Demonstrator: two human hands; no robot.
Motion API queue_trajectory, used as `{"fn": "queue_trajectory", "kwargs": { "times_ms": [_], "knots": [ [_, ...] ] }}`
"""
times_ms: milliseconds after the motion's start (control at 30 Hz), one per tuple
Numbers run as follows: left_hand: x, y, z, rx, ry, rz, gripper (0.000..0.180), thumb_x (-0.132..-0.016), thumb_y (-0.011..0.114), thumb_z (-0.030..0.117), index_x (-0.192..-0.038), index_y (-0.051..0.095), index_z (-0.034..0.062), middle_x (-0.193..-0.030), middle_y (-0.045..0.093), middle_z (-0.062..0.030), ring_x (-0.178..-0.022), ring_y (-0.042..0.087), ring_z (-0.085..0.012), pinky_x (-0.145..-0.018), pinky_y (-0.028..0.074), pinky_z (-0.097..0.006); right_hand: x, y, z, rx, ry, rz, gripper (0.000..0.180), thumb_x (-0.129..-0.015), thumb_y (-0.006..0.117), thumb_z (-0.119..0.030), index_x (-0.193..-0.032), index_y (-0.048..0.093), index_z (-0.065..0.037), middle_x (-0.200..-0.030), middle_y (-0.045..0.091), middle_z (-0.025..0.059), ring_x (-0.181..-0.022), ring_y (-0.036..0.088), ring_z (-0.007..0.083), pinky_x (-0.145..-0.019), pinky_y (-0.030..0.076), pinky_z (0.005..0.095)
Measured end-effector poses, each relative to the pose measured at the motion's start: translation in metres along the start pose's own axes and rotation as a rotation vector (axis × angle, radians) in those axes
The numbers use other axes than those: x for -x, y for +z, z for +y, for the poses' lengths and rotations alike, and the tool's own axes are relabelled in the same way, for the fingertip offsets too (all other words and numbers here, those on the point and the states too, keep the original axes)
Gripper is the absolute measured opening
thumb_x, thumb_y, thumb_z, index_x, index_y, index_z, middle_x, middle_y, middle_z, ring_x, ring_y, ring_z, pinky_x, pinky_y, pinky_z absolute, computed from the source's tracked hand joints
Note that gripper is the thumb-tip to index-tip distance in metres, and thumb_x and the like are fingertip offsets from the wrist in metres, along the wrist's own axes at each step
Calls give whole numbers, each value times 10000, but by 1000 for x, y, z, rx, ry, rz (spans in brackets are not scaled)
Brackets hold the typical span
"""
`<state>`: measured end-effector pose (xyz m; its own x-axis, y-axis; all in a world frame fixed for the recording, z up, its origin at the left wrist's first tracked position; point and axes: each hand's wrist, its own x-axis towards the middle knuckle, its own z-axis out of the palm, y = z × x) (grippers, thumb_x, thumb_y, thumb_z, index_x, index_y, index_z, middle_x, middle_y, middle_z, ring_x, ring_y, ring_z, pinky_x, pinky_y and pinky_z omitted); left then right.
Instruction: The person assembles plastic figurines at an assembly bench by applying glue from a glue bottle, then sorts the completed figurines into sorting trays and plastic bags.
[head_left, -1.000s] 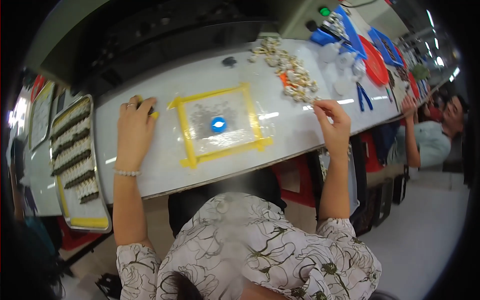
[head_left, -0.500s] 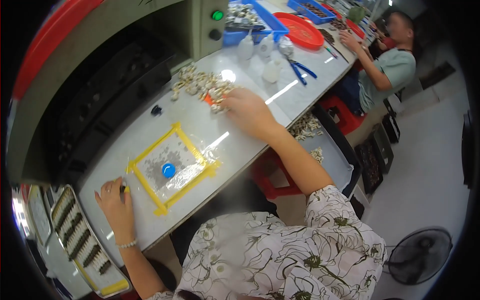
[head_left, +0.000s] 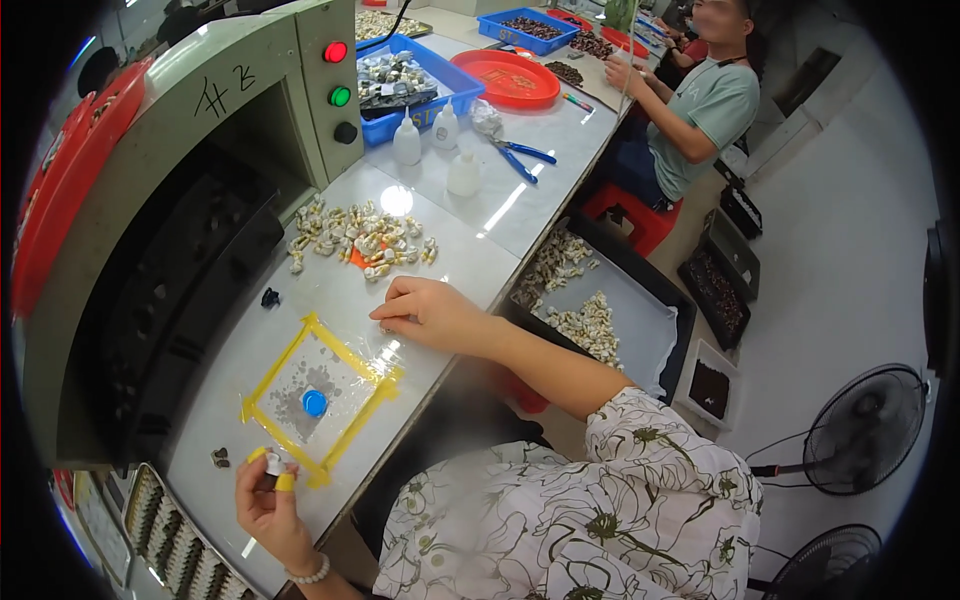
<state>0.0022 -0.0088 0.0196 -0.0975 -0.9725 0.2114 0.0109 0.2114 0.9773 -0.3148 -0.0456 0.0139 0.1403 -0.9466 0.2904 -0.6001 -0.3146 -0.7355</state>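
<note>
My left hand (head_left: 272,512), with yellow wraps on its fingertips, pinches a small white piece (head_left: 273,463) with a dark part by the near left corner of a yellow tape square (head_left: 262,398). Inside that square, a round blue cap (head_left: 314,403) sits among grey wet-looking spots. My right hand (head_left: 432,316) is just beyond the square's right side, thumb and fingers pressed together low over the table; whatever they hold is too small to make out. Farther off lies a loose pile of small white-and-yellow pieces (head_left: 330,232), with something orange (head_left: 361,258) among them.
A grey machine with a dark opening (head_left: 190,300) stands at left. Squeeze bottles (head_left: 463,175), blue pliers (head_left: 525,160), a blue bin (head_left: 465,92) and a red tray (head_left: 520,80) are farther back. A black tray (head_left: 650,330) lies below right; a co-worker (head_left: 710,110) sits beyond.
My right hand has drawn back from the pile toward the tape square. My left hand, formerly spread more, now pinches the white piece near the square's corner. The view has shifted.
</note>
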Motion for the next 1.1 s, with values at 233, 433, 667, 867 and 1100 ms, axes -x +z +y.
{"fn": "queue_trajectory", "kwargs": {
  "times_ms": [233, 433, 667, 867, 1100],
  "knots": [
    [27, 12, -18, 320, -233, 231, 275, -778, 552, -80, -1044, 494, -36, -1067, 542, -161, -838, 579, -179, -766, 486, -284, 3, 31, 0, 122, -96, 236, 146, -767, 606, -104, -884, 638, -23, -813, 548, 98, -737, 549, 241, -649, 447, 313],
    [21, 20, -21, 394, -195, 105, 286, -791, 554, -53, -1063, 471, -25, -1018, 567, -132, -777, 579, -163, -723, 483, -245, 9, 23, 0, 55, 14, 201, 278, -827, 544, -129, -1092, 554, -45, -911, 539, 108, -807, 545, 243, -697, 443, 301],
    [21, 18, -22, 375, -153, 96, 272, -792, 566, -46, -1054, 495, -40, -1023, 574, -134, -783, 575, -144, -704, 480, -236, -5, 29, 2, 333, -190, 90, 359, -746, 622, -174, -1089, 555, -92, -883, 550, 73, -857, 530, 236, -706, 454, 340],
    [20, 16, -25, 400, -159, 75, 258, -796, 559, -51, -1048, 501, -42, -990, 574, -112, -801, 571, -142, -738, 489, -248, 3, 30, -6, 219, 33, 197, 249, -710, 639, -167, -938, 592, -76, -830, 558, 67, -787, 539, 248, -681, 455, 351],
    [38, 9, -19, 419, -233, 185, 262, -778, 559, -76, -1030, 490, -62, -1013, 573, -165, -838, 585, -188, -746, 497, -282, 0, 33, -14, 342, -75, 119, 192, -703, 633, -150, -866, 611, -52, -823, 566, 93, -786, 552, 266, -680, 459, 356]
  ]
}}
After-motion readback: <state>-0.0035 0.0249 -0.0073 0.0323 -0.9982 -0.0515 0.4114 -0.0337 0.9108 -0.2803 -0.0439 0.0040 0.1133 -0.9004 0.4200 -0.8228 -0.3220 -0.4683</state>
